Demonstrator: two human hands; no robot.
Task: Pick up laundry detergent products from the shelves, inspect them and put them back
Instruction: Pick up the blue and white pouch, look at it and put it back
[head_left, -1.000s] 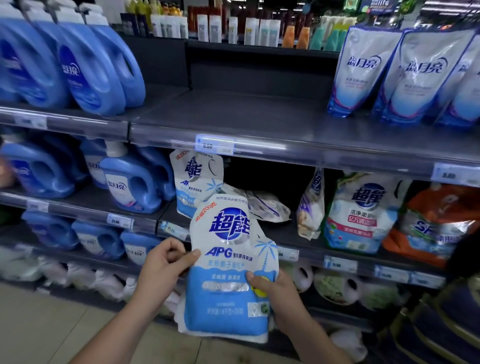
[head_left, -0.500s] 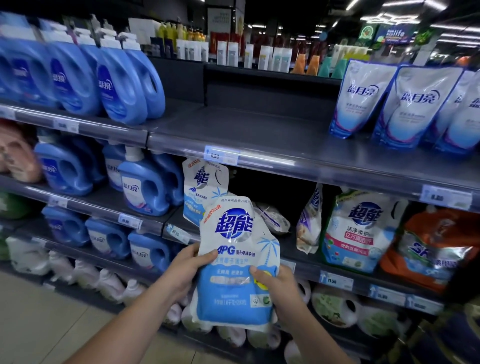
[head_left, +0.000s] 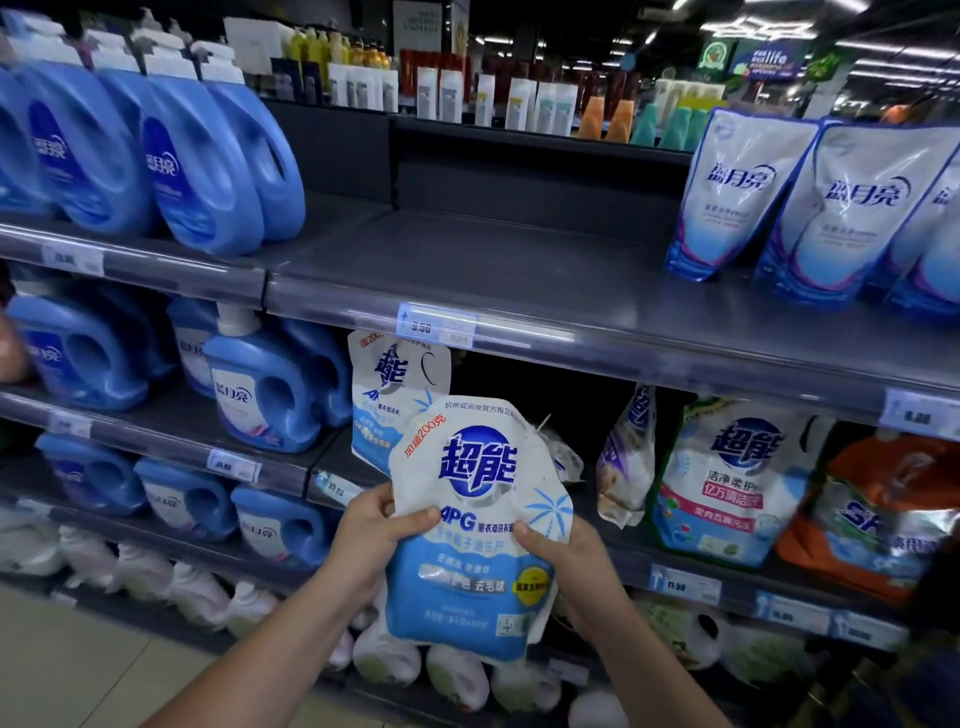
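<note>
Lower centre of frame: left hand and right hand each pinch a side of the white-and-blue detergent refill pouch, front label up, likely for reading, held in front of the middle shelf.

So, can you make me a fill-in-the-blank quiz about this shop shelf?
1. The left hand and right hand grip a detergent pouch whose lower half is ____.
2. The top-shelf jugs have caps coloured ____.
3. The far-right pouch one shelf down has an ____ top.
Missing words: blue, white, orange.
</note>
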